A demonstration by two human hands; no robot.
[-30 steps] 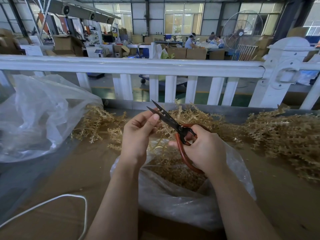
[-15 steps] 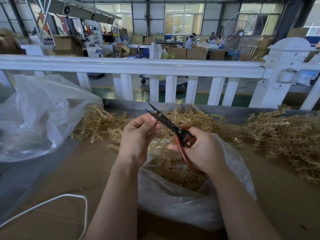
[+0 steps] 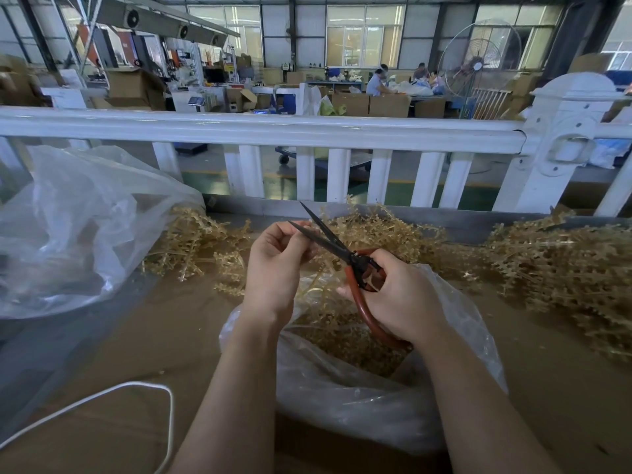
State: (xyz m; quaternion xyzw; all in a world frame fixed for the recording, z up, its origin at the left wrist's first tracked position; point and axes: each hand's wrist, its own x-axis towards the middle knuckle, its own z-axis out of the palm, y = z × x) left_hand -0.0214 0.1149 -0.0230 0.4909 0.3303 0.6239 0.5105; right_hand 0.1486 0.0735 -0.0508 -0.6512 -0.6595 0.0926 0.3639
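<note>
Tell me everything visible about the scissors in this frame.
The scissors have dark, narrow, pointed, metal-looking blades, parted and aimed up and left, and long red-orange loop handles. The right hand grips the handles; the curled fingertips of the left hand meet the lower blade's tip. The scissors are held above an open clear plastic bag.

One wide-angle camera, worn on the person's head, looks forward and down from close above and behind the left grip (image 3: 273, 265) and right grip (image 3: 400, 299), which sit mid-frame. The surface (image 3: 154, 336) spreads below and beside them; beyond them a white railing (image 3: 307, 131) crosses the view.
</note>
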